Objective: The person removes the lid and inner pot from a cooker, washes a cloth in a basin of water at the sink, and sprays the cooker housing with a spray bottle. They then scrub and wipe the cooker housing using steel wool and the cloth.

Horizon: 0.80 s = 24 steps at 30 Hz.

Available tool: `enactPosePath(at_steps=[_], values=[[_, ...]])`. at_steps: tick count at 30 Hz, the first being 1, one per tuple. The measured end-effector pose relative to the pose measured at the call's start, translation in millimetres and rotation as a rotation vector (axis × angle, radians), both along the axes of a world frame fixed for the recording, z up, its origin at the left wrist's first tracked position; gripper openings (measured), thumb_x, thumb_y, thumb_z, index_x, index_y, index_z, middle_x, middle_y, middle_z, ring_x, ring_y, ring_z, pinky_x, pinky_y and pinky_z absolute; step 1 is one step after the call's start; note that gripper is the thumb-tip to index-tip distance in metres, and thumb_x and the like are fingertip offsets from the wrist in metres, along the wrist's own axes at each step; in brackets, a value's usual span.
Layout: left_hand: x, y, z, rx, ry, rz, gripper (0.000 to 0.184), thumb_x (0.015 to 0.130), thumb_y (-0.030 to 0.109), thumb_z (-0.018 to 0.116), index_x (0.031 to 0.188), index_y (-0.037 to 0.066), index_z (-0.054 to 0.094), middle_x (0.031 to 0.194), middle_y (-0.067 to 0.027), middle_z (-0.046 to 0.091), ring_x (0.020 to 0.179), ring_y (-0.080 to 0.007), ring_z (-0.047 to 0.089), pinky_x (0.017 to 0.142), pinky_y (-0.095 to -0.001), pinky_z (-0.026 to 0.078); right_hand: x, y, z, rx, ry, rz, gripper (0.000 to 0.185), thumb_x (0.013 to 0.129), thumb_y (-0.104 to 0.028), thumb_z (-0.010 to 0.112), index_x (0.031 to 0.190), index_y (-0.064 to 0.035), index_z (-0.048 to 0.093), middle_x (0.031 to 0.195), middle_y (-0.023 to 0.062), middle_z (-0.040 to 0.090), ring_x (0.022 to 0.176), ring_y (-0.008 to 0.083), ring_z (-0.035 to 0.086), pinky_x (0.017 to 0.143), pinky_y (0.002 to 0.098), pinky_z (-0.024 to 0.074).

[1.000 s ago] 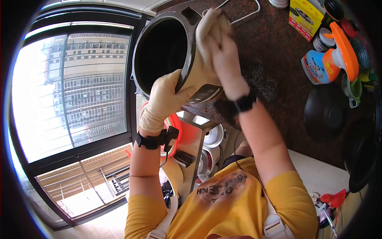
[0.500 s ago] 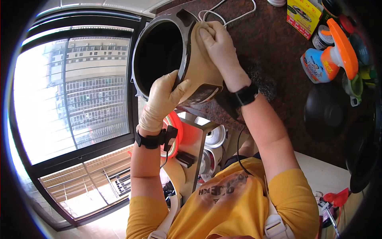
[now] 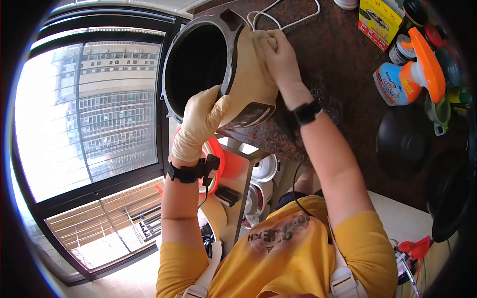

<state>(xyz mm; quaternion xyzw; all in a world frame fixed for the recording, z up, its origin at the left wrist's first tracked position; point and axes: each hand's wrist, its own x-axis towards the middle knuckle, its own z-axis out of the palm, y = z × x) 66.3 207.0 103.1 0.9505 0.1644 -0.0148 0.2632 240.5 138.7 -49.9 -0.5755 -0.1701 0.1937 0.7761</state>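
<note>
An electric cooker body (image 3: 251, 92) with a beige shell, a dark hollow inside and a dark panel is held tilted, its opening facing left. My left hand (image 3: 201, 116), in a pale glove, grips the lower rim, with the thumb outside the shell. On the upper right side of the shell, my right hand (image 3: 280, 57), also gloved, presses with curled fingers. Whatever those fingers hold, if anything, is hidden or blends with the beige shell. A white cord (image 3: 298, 21) lies on the counter behind the cooker.
A dark speckled counter (image 3: 328, 59) carries a spray bottle (image 3: 407, 82) with an orange trigger, a yellow box (image 3: 378, 22), jars and a black lid (image 3: 402, 139). A window (image 3: 99, 114) is at left. Below are a red basin (image 3: 212, 169) and metal pots (image 3: 263, 169).
My right hand has slid slightly right and down along the shell, its fingers more curled. My left hand keeps its grip, and the cooker body has barely shifted.
</note>
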Motion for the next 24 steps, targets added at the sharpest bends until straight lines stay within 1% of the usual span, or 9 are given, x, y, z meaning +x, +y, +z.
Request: enactPosePath(at_steps=[2, 4, 6, 7, 9, 14, 18, 23, 24], values=[[3.5, -0.6, 1.7, -0.011, 0.019, 0.017, 0.055, 0.101, 0.05, 0.052, 0.094, -0.004, 0.062, 0.07, -0.0207, 0.056, 0.064, -0.0377, 0.055, 0.059, -0.04, 0.043, 16.7, 7.6, -32.5, -0.046, -0.084, -0.047, 0.024, 0.096, -0.022, 0.057, 0.11, -0.0042, 0.063, 0.107, 0.0217, 0.066, 0.102, 0.0404, 0.063, 0.087, 0.0441, 0.0502], [-0.3, -7.3, -0.2, 0.025, -0.103, 0.023, 0.055, 0.102, 0.048, 0.052, 0.101, -0.006, 0.063, 0.072, -0.019, 0.059, 0.065, -0.0303, 0.057, 0.062, -0.0372, 0.044, 18.0, 9.1, -78.2, -0.158, -0.215, -0.092, 0.026, 0.096, -0.022, 0.058, 0.114, -0.0047, 0.065, 0.109, 0.0203, 0.065, 0.103, 0.0385, 0.062, 0.09, 0.0431, 0.0498], [-6.1, 3.9, -8.1, -0.015, -0.104, 0.073, 0.058, 0.103, 0.048, 0.051, 0.11, -0.008, 0.063, 0.077, -0.0152, 0.062, 0.069, -0.0215, 0.056, 0.065, -0.0337, 0.044, 8.6, 2.7, -86.4, -0.161, -0.2, -0.092, 0.026, 0.096, -0.022, 0.058, 0.115, -0.0055, 0.065, 0.108, 0.0196, 0.064, 0.103, 0.0384, 0.062, 0.089, 0.0431, 0.05], [-6.7, 7.2, -9.4, -0.013, -0.092, 0.071, 0.058, 0.103, 0.048, 0.051, 0.11, -0.008, 0.063, 0.077, -0.0152, 0.062, 0.069, -0.0215, 0.056, 0.065, -0.0337, 0.044, 5.4, 0.2, -90.1, -0.162, -0.198, -0.093, 0.027, 0.096, -0.022, 0.058, 0.116, -0.0062, 0.065, 0.108, 0.0188, 0.064, 0.102, 0.0383, 0.062, 0.089, 0.0432, 0.0502], [-1.8, 2.2, -4.7, -0.219, -0.015, 0.104, 0.058, 0.104, 0.048, 0.05, 0.109, -0.009, 0.063, 0.077, -0.0133, 0.06, 0.069, -0.0205, 0.054, 0.066, -0.0324, 0.044, 3.0, 1.2, -93.9, -0.136, -0.178, -0.101, 0.027, 0.096, -0.021, 0.057, 0.117, -0.0071, 0.066, 0.108, 0.0187, 0.064, 0.102, 0.0384, 0.062, 0.089, 0.0434, 0.0503], [-7.9, 8.0, -11.5, -0.152, -0.036, 0.108, 0.061, 0.104, 0.05, 0.047, 0.098, -0.008, 0.061, 0.07, -0.0114, 0.054, 0.064, -0.0189, 0.048, 0.06, -0.0324, 0.041, 4.9, 2.2, -95.6, -0.12, -0.173, -0.086, 0.026, 0.096, -0.021, 0.057, 0.118, -0.009, 0.066, 0.107, 0.0187, 0.063, 0.101, 0.0387, 0.062, 0.088, 0.0439, 0.0506], [-7.7, 11.3, -13.1, -0.135, -0.032, 0.083, 0.062, 0.104, 0.052, 0.045, 0.098, -0.008, 0.062, 0.071, -0.0098, 0.055, 0.065, -0.0171, 0.049, 0.06, -0.0318, 0.041, 5.0, 2.5, -97.2, -0.111, -0.182, -0.106, 0.026, 0.096, -0.022, 0.057, 0.117, -0.0089, 0.066, 0.107, 0.0187, 0.064, 0.101, 0.039, 0.062, 0.087, 0.0445, 0.0507], [3.8, -6.4, -5.5, -0.23, -0.057, 0.181, 0.063, 0.104, 0.054, 0.046, 0.098, -0.007, 0.063, 0.073, -0.0052, 0.056, 0.069, -0.0123, 0.048, 0.062, -0.0295, 0.041, 6.5, 5.5, -97.2, -0.101, -0.198, -0.086, 0.026, 0.095, -0.023, 0.058, 0.116, -0.0084, 0.065, 0.107, 0.0186, 0.064, 0.101, 0.0382, 0.062, 0.087, 0.0449, 0.0507], [0.9, -4.6, -4.9, -0.176, -0.047, 0.212, 0.055, 0.105, 0.046, 0.048, 0.096, -0.006, 0.064, 0.071, -0.005, 0.054, 0.069, -0.012, 0.046, 0.061, -0.0285, 0.04, 7.1, 7.9, -96.6, -0.1, -0.148, -0.082, 0.027, 0.095, -0.024, 0.059, 0.116, -0.008, 0.065, 0.105, 0.018, 0.065, 0.1, 0.0377, 0.064, 0.087, 0.0438, 0.0509]])
